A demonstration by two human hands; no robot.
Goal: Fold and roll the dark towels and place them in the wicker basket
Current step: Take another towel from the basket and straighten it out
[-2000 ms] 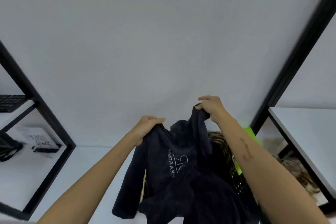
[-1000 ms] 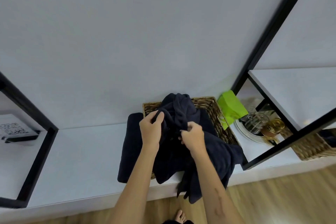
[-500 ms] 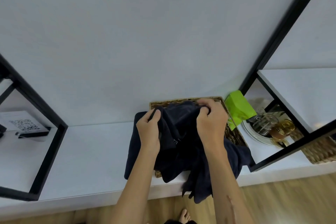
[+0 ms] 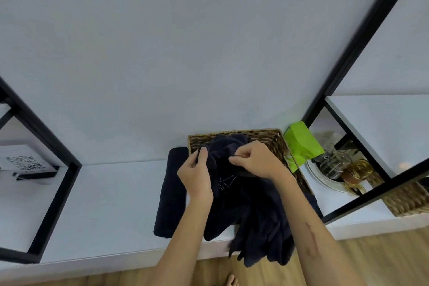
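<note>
Sorting out a dark towel over the wicker basket

On the white desk (image 4: 111,204) the wicker basket (image 4: 277,140) holds a crumpled dark towel (image 4: 250,211) that spills over the front edge; both the left hand (image 4: 197,175) and right hand (image 4: 254,160) pinch its top hem. Find the corners and pull it flat before folding. A pale logo shows, probably embroidered; another folded towel (image 4: 171,193) lies just beside the basket

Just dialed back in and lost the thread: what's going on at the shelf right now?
A person is working a loose dark towel over the wicker basket. The left hand and right hand each pinch its upper edge, while the rest drapes past the white shelf edge. It is not yet folded or rolled. One rolled towel lies on the shelf beside the basket, not inside.
</note>
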